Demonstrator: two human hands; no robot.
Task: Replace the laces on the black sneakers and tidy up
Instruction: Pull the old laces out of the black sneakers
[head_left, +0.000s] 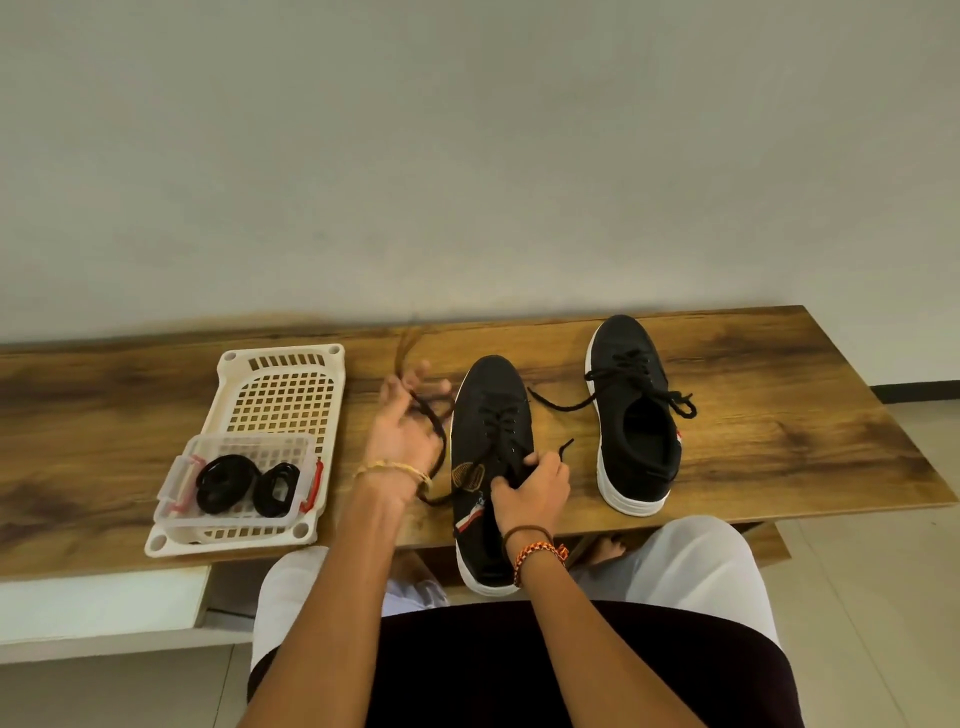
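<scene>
Two black sneakers with white soles lie on a wooden table (779, 426). The near sneaker (491, 415) hangs over the front edge, and my right hand (530, 493) grips its tongue and upper. My left hand (402, 426), just left of its toe, holds a black lace (439, 441) that trails from its eyelets, blurred above my fingers. The far sneaker (631, 410) stands to the right with a loose black lace (561, 402) spread across it and onto the table.
A cream slotted tray (283, 384) sits at the left. A clear plastic box (182, 483) with red clips stands in it, holding two coiled black laces (228, 483). The wall runs right behind the table. My knees are under the front edge.
</scene>
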